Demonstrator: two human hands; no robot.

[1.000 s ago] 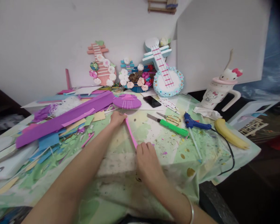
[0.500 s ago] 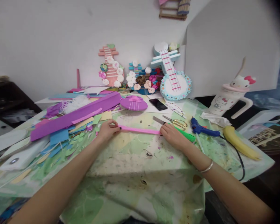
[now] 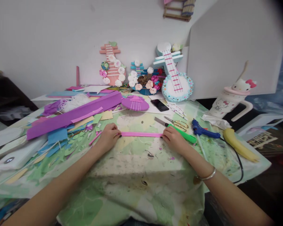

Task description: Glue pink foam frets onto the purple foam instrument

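Observation:
A narrow pink paper strip point(image 3: 141, 134) stretches straight between my hands, just over the stained cloth. My left hand point(image 3: 110, 136) is closed on its left end, thumb against fingers. At the other end, my right hand point(image 3: 173, 138) pinches the strip. Right beside my right hand lies a green-handled knife point(image 3: 185, 135), its blade pointing to the back left. Gold-handled scissors point(image 3: 180, 125) rest just behind it. A small purple lute-shaped piece point(image 3: 135, 103) with white strings lies beyond the strip.
Paper scraps point(image 3: 77, 138) and a long purple sheet point(image 3: 73, 116) cover the left side. To the right are a blue glue gun point(image 3: 204, 130) with its cord, a banana point(image 3: 239, 146) and a tumbler point(image 3: 228, 102). A phone point(image 3: 159, 105) and decorated model instruments point(image 3: 178, 83) stand behind.
The pink strip has come down slightly and now runs level and flatter. Both hands are a little lower, still holding its ends. The view has shifted slightly.

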